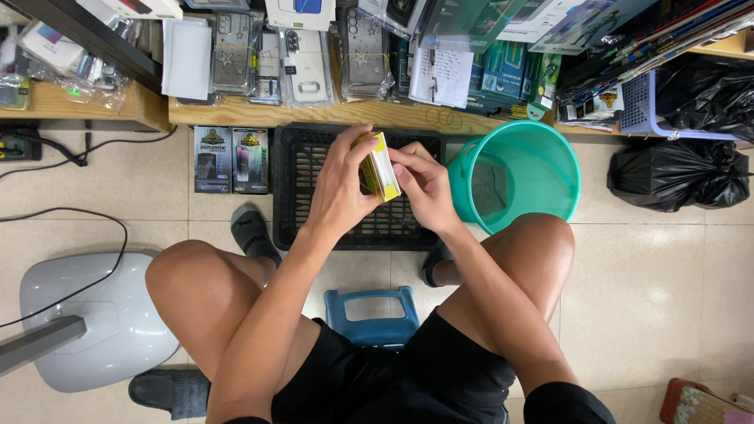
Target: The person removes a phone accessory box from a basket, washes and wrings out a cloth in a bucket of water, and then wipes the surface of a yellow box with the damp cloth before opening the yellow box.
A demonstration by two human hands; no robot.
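Note:
I sit on a small blue stool (371, 312) and hold a stack of thin yellow and white flat boxes (380, 166) in front of me. My left hand (340, 184) wraps around the stack from the left. My right hand (424, 184) grips its right edge with the fingers on the outermost box. The stack hangs above a black plastic crate (310, 188) that lies on the tiled floor.
A teal plastic bucket (542, 169) stands to the right of the crate. A low wooden shelf (259, 112) ahead carries phone cases and packaged goods. Two dark flat packs (232, 159) lean below it. A grey fan base (102, 318) with a cable sits left, black bags (679, 174) right.

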